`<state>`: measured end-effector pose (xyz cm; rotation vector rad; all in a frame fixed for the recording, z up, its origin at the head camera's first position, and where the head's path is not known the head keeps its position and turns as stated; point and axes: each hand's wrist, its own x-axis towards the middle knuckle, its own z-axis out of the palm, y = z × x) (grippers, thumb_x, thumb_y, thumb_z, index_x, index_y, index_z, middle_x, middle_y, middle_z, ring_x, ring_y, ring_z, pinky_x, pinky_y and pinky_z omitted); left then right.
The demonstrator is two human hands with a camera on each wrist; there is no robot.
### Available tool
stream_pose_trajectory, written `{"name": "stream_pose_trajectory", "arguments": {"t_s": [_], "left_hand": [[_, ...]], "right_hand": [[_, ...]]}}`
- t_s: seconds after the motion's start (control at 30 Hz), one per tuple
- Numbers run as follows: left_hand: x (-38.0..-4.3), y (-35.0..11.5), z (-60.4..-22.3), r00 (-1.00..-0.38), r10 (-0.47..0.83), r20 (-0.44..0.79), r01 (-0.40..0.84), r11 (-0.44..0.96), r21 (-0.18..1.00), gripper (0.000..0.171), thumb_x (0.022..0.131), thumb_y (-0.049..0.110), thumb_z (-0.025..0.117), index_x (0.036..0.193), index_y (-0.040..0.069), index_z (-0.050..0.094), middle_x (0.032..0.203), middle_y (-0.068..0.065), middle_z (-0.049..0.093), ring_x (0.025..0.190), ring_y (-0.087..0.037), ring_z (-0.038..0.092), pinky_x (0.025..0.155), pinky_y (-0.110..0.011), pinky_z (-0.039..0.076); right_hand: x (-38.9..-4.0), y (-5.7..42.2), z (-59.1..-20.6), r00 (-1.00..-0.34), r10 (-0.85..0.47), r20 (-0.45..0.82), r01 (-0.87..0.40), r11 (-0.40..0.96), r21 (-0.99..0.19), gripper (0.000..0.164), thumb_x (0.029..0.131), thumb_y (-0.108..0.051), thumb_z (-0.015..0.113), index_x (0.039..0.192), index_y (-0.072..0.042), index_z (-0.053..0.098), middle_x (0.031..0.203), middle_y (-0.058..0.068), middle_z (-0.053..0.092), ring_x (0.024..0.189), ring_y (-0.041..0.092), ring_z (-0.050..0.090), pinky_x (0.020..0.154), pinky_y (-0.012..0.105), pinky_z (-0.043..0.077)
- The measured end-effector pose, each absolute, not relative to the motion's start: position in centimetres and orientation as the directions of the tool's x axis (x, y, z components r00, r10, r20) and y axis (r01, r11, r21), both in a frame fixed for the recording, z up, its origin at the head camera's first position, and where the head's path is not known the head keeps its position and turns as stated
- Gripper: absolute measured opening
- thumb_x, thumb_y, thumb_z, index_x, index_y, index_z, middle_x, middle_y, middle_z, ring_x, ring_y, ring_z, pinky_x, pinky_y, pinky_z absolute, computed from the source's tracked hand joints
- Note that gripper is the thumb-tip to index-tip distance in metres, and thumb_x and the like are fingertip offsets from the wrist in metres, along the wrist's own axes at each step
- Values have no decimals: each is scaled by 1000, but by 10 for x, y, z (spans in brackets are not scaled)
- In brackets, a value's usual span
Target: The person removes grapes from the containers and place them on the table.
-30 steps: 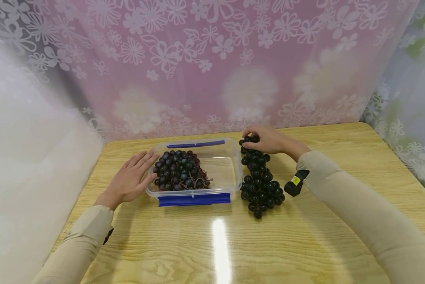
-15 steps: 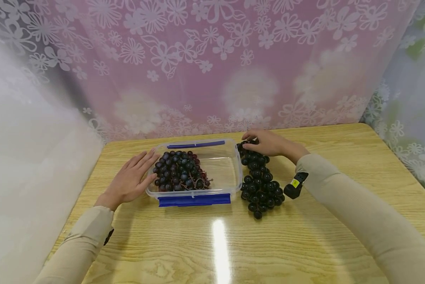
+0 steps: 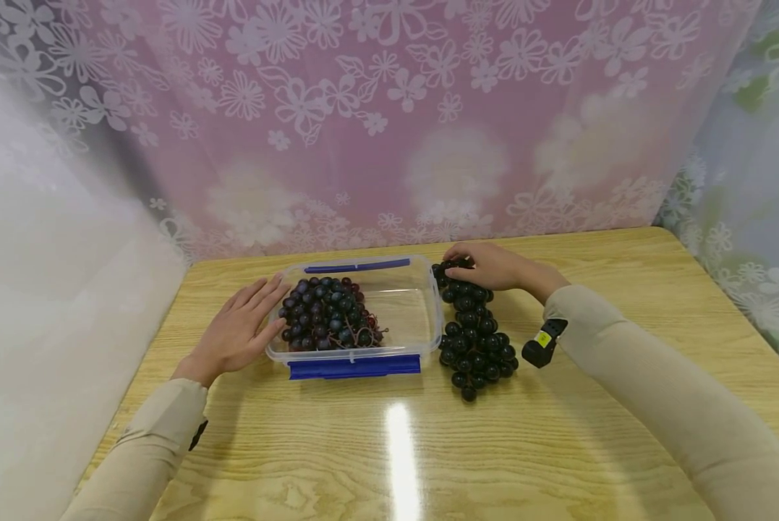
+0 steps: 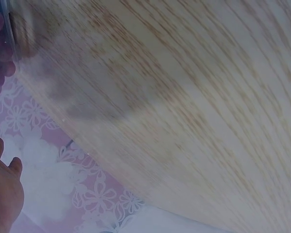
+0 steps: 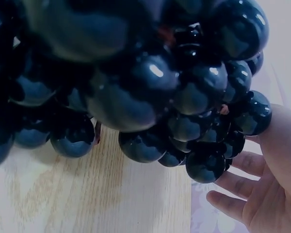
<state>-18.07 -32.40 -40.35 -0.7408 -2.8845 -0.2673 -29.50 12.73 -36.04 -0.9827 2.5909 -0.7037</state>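
Observation:
A clear plastic container (image 3: 402,318) with blue side latches stands on the table. In its left part lie dark purple and reddish grapes (image 3: 324,311) with brown stems. My left hand (image 3: 236,329) is spread flat, its fingertips at the container's left rim; in the left wrist view some of that hand (image 4: 5,189) shows at the lower left. Right of the container lies a long bunch of glossy black grapes (image 3: 474,347). My right hand (image 3: 493,266) grips its far end between thumb and fingers. The right wrist view shows the bunch (image 5: 131,92) close up, the thumb against it.
The wooden table (image 3: 324,449) ends at a pink flowered curtain (image 3: 376,166) behind. A white sheet (image 3: 57,289) hangs at the left, and a pale flowered one (image 3: 747,210) at the right.
My right hand has come slightly nearer to me, and the far end of the black bunch has shifted left toward the container's corner. The left hand has stayed put.

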Motion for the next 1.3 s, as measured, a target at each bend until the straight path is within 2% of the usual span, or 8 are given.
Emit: {"name": "stream_pose_trajectory", "arguments": {"t_s": [0.47,0.87,1.13,1.3], "left_hand": [[-183,-321,-404,-867,464,183,489,862,133,60,102,43,40,153,16,26,159,-4,15,142,-31,15,113,-52,13],[-182,-321,-405,-865,466,185,493,860,136,59,102,42,40,154,21,23,159,-4,15,143,-30,15,113,-51,13],[-181,-322,-404,-869,457,187,485,863,142,59,102,42,40,153,15,27,159,-3,14,143,-31,15,112,-53,15],[-179,-323,-404,-871,455,188,483,863,149,59,102,42,40,153,17,26,159,-3,14,143,-31,14,112,-53,14]], "right_hand": [[-287,137,-353,-749,-654,-111,-503,669,-548,49,101,-38,48,139,-8,48,141,17,44,127,40,41,100,59,35],[-274,142,-337,-767,-636,-86,-499,675,-544,47,99,-40,51,139,-14,49,142,12,43,129,35,41,100,57,36],[-260,136,-322,-773,-634,-28,-566,709,-422,57,97,-52,45,141,-16,47,145,10,42,131,32,39,103,54,34],[-248,127,-313,-770,-637,41,-618,728,-297,55,98,-48,49,143,-17,46,144,10,43,133,34,36,106,55,30]]}}
